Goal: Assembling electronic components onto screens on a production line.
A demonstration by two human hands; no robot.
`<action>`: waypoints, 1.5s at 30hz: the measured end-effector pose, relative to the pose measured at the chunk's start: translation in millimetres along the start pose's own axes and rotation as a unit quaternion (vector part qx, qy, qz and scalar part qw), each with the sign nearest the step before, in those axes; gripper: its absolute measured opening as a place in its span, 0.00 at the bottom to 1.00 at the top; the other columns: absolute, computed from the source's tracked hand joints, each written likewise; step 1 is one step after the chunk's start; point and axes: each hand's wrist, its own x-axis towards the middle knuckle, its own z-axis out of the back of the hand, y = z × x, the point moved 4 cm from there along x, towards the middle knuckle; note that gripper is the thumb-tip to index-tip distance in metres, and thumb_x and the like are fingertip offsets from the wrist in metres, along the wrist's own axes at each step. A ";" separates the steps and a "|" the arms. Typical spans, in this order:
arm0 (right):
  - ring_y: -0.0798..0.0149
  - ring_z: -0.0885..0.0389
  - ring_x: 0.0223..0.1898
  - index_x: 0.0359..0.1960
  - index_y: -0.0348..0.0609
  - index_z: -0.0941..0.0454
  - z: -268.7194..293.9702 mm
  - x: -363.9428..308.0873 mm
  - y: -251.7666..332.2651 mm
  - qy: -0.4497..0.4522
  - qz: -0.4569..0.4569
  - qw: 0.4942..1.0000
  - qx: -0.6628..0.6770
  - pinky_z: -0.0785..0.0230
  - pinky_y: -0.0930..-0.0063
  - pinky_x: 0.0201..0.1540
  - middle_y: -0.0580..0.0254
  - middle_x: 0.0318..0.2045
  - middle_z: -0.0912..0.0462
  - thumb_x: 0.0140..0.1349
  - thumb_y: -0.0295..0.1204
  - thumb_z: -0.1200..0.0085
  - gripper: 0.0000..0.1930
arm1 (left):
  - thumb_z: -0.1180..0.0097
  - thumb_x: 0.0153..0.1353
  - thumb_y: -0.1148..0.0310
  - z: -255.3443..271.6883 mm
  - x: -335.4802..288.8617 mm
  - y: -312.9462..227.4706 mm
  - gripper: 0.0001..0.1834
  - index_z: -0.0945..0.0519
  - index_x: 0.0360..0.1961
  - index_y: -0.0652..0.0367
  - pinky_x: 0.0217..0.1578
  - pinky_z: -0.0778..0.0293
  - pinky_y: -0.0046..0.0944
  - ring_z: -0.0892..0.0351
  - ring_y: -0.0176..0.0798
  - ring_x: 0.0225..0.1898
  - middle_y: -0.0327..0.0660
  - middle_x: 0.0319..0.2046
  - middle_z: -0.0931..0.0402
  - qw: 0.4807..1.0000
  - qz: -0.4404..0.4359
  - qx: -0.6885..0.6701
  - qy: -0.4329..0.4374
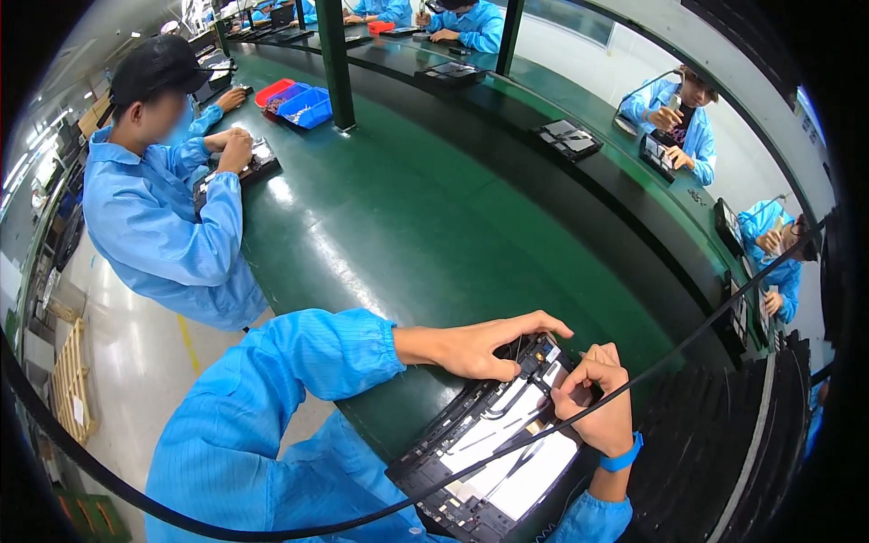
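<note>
Head cam's the only view rn: an opened-up flat electronic device (pixel 509 423), black frame w/ pale panels inside, sits at the near edge of the green table (pixel 407 208), right in front of the wearer. Long axis runs on a slant afaict, lower left to upper right, so the far end is the bit under both hands. Left hand (pixel 466 351) comes in from the left, thumb on that far end next to a small black module (pixel 541 353), other fingers stretched past the top corner; thumb-to-finger gap is wide, nothing gripped between them that I can see. Right hand (pixel 599 403) is on the opp. side, over the upper right edge, fingers narrow & bunched w/ tips pointing back at the panels. Can't tell if they're pinching smth, too small. Neither hand's really nearer tbh, both are basically at the device, and most of its length lies below the fingers, towards the wearer. Blue wristband (pixel 621 454) on the R wrist btw.
</note>
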 end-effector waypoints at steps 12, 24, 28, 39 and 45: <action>0.61 0.30 0.39 0.18 0.48 0.19 5.1 -6.3 -1.1 -0.031 0.074 0.997 -0.008 0.37 0.67 0.38 0.68 0.24 0.29 0.40 0.27 0.28 0.09 | 0.38 0.48 0.77 -12.3 -21.8 -25.5 0.12 0.13 0.36 0.58 0.50 0.26 0.49 0.21 0.52 0.47 0.44 0.43 0.18 0.898 -0.269 0.296 -0.182; 0.60 0.31 0.40 0.20 0.46 0.17 -6.1 1.9 -5.0 -0.013 0.063 0.998 0.002 0.36 0.68 0.41 0.66 0.26 0.29 0.43 0.30 0.30 0.07 | 0.41 0.55 0.67 -13.1 -29.0 -56.3 0.10 0.18 0.34 0.62 0.51 0.23 0.58 0.21 0.56 0.40 0.49 0.37 0.19 0.850 -0.190 0.468 -0.148; 0.60 0.31 0.41 0.19 0.47 0.17 -11.4 6.4 -5.9 -0.011 0.057 0.998 0.006 0.37 0.67 0.41 0.67 0.26 0.29 0.43 0.31 0.30 0.06 | 0.42 0.61 0.61 -9.6 -29.6 -59.0 0.14 0.18 0.37 0.63 0.53 0.24 0.59 0.21 0.57 0.41 0.50 0.38 0.20 0.850 -0.174 0.481 -0.127; 0.59 0.31 0.39 0.22 0.47 0.19 -14.3 -17.8 10.0 -0.141 0.099 0.982 -0.073 0.39 0.65 0.45 0.66 0.26 0.31 0.50 0.28 0.30 0.08 | 0.35 0.62 0.54 -14.4 -33.8 -73.1 0.22 0.19 0.41 0.65 0.53 0.23 0.58 0.21 0.60 0.44 0.51 0.42 0.21 0.832 -0.180 0.522 -0.061; 0.57 0.26 0.39 0.26 0.45 0.16 -22.0 -26.3 11.1 -0.203 0.103 0.973 -0.037 0.33 0.63 0.42 0.65 0.26 0.24 0.50 0.25 0.28 0.06 | 0.30 0.59 0.64 -28.5 -41.2 -76.5 0.20 0.17 0.46 0.68 0.58 0.22 0.59 0.19 0.64 0.49 0.55 0.45 0.21 0.821 -0.104 0.557 -0.060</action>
